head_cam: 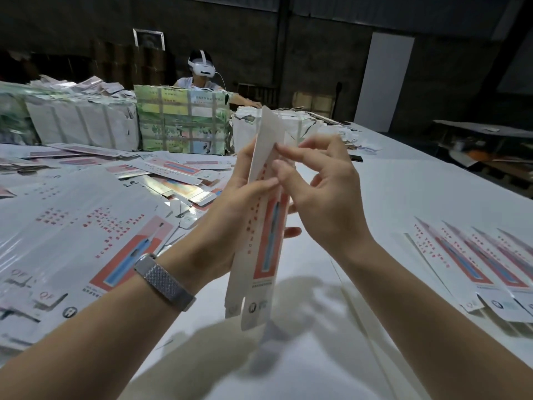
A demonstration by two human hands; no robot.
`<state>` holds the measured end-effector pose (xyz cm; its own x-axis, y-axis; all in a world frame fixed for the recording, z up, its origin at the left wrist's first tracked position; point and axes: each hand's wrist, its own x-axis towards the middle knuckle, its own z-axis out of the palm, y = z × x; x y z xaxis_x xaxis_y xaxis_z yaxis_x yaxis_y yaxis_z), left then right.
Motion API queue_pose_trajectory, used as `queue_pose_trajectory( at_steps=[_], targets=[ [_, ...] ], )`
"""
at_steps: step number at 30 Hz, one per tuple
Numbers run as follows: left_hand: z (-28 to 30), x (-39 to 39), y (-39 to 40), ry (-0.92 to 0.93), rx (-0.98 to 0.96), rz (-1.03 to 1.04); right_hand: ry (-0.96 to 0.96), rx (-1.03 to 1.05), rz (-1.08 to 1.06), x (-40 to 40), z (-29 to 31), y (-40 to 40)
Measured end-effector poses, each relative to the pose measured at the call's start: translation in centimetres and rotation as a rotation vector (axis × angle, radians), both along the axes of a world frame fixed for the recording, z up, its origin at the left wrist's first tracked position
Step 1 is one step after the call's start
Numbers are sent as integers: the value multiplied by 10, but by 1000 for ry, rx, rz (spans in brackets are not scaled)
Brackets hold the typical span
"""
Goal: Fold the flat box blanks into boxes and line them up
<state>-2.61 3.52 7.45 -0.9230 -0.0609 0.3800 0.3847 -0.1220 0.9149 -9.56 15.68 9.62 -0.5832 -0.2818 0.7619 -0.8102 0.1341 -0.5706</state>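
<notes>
We hold one long box blank (pixel 261 226) upright above the white table (pixel 360 197), its flaps pointing down toward us. It carries a red panel with a blue pen-shaped picture, a column of red characters too small to read, and a round tooth logo near the lower flap. Our left hand (pixel 230 215), with a metal mesh band (pixel 164 280) on the wrist, grips the blank from the left, thumb curled across its face. Our right hand (pixel 320 183) pinches the blank's upper edge between thumb and forefinger — the other fingers are loosely bent. The table surface below and right of the hands lies bare. At the right edge a row of folded boxes (pixel 484 267) lies side by side. At left a stack of flat blanks (pixel 86 235) shows "QP" marks. Farther off stand strapped bundles (pixel 181 122) — behind them sits a person wearing a white headset (pixel 202 66).
</notes>
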Motion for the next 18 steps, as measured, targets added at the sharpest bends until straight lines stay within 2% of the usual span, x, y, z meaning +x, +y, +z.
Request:
queue_pose_trajectory(
  at_steps=[3,5,9,11,14,18],
  targets=[
    [7,1,6,-15,-3,34,-94,24,56,1,5,2],
    [8,3,8,-22,-79,50,-141,56,67,-2,10,6],
    [1,11,8,-111,-165,3,-22,294,-34,-3,20,12],
    [1,9,7,-125,-173,8,-19,356,4,-3,24,15],
    [4,8,9,-129,-177,-6,-72,255,139,-4,23,18],
    [6,11,12,-163,-144,-15,-133,122,216,1,23,14]
  ],
)
